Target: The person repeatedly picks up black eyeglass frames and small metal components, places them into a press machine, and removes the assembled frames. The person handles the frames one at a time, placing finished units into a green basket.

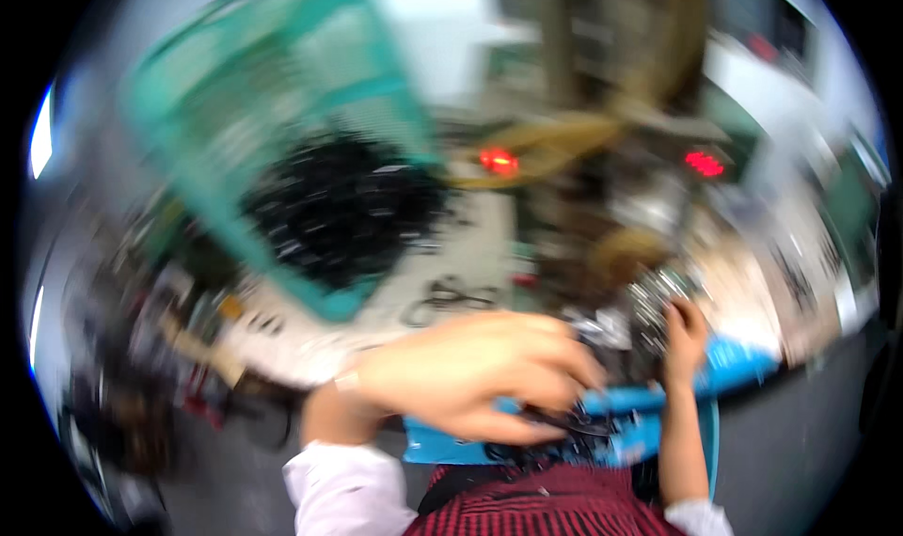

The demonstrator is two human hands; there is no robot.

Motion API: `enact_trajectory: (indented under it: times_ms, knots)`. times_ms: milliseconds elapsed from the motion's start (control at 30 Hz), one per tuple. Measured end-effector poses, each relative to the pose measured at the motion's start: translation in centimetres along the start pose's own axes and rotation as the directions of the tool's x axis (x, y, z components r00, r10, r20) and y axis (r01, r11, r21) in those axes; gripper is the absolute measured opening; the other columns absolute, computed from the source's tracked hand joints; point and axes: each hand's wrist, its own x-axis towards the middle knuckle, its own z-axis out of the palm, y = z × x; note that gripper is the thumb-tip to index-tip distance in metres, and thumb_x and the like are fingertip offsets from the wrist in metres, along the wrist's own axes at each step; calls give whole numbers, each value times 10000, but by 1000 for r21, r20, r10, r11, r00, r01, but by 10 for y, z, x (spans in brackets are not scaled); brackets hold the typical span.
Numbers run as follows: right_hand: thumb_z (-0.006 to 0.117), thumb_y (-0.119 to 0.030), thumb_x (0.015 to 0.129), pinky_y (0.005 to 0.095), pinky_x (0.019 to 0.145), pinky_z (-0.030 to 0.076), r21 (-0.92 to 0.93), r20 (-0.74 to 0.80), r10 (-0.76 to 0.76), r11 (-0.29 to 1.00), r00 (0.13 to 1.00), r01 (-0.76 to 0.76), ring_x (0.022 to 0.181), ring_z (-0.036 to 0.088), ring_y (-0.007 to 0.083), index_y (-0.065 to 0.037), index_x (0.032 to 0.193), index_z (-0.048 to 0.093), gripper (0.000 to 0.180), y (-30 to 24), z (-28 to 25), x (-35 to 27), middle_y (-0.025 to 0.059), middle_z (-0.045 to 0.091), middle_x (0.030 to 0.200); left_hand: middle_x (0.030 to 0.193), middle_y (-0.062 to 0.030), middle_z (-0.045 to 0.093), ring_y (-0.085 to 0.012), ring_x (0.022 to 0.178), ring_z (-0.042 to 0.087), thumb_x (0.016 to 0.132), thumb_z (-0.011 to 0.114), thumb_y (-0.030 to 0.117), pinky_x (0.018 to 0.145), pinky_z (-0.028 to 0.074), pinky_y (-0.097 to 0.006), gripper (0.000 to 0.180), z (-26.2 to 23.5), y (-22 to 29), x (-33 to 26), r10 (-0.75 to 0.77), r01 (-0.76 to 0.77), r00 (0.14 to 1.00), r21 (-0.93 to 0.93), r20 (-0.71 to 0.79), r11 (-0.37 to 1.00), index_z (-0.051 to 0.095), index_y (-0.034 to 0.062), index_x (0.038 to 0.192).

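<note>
My left hand (489, 376) is blurred and reaches across over a blue tray (428, 445) at my lap. Its thumb stands apart from the curled fingers, with small black parts (546, 451) just below the fingertips. Blur hides whether one of these is gripped. Farther right, the fingers of my right hand (687, 343) touch the near edge of a heap of small shiny metal pieces (656, 301). Whether a piece is pinched there cannot be made out.
A green plastic basket (221, 230) lies tipped on the worktable (480, 226), black parts (343, 207) spilling from its mouth. Loose black pieces (451, 296) lie before it. Behind stands a machine (564, 197) with red lit displays (704, 164). Blurred clutter (141, 348) fills the left.
</note>
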Motion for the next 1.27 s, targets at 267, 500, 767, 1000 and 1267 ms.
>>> enact_trajectory:
  times_ms: [267,500,767,1000,1267]
  knots:
    - [578,-91,976,318,965,455,-330,229,-159,915,960,230,1048,603,209,57,1146,643,234,38,-49,24,127,669,1134,793,-97,648,-183,770,662,886,649,165,701,532,-303,183,55,-97,-36,-330,-393,675,-700,-660,596,618,-15,875]
    - [701,-133,907,349,984,484,-519,30,57,854,998,-33,1104,634,243,-7,1158,711,281,-63,-47,-51,173,702,1154,886,-121,648,-197,754,670,970,606,182,697,578,-308,394,113,-110,-112,-727,-149,506,-877,-464,456,374,94,1276]
    - [749,-62,801,318,889,497,-134,278,-116,978,954,158,972,631,186,16,1230,596,462,-65,44,-5,98,661,1095,812,-91,635,-216,647,623,978,597,258,573,528,-364,335,126,-171,-122,-850,-61,218,-876,-480,479,489,64,1229]
    - [708,2,806,257,837,477,105,201,-91,992,975,71,878,625,102,15,1249,532,476,-85,52,-25,57,690,889,852,-134,657,-259,709,640,1033,479,345,629,538,-386,363,157,-183,-122,-892,-198,239,-919,-383,342,570,3,1115]
    - [706,38,820,255,878,486,284,339,63,944,939,-166,934,627,107,50,1349,434,595,-106,61,-28,61,681,934,1080,-305,615,-330,802,707,1033,436,253,656,614,-333,367,60,-70,2,-182,105,456,-151,-871,983,360,-28,1258]
